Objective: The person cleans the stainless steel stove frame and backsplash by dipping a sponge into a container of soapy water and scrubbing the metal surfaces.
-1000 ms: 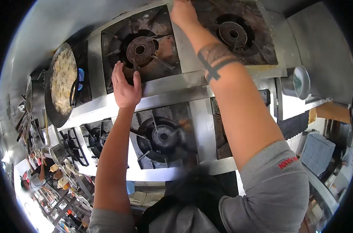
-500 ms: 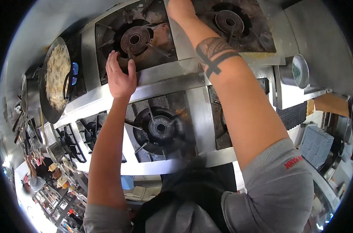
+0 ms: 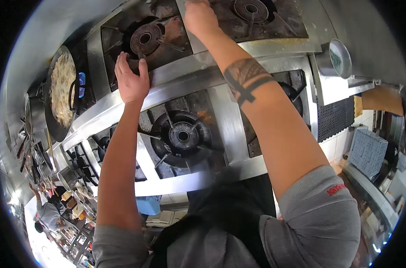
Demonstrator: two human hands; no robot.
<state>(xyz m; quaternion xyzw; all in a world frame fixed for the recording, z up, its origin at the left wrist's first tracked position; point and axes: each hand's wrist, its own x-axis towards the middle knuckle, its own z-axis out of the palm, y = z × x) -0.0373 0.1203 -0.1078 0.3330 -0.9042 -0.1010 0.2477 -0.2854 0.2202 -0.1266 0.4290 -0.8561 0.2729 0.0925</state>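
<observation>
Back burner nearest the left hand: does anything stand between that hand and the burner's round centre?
No pan or utensil visibly does. The left hand is at the front edge of the burner; only a narrow metal bar shows between its thumb and the centre.

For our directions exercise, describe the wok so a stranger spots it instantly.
On the steel stove, follow the back row left, past the left hand. The dark wok there holds frothy tan contents; unlike its neighbours, a blue flame shows beside it.
</observation>
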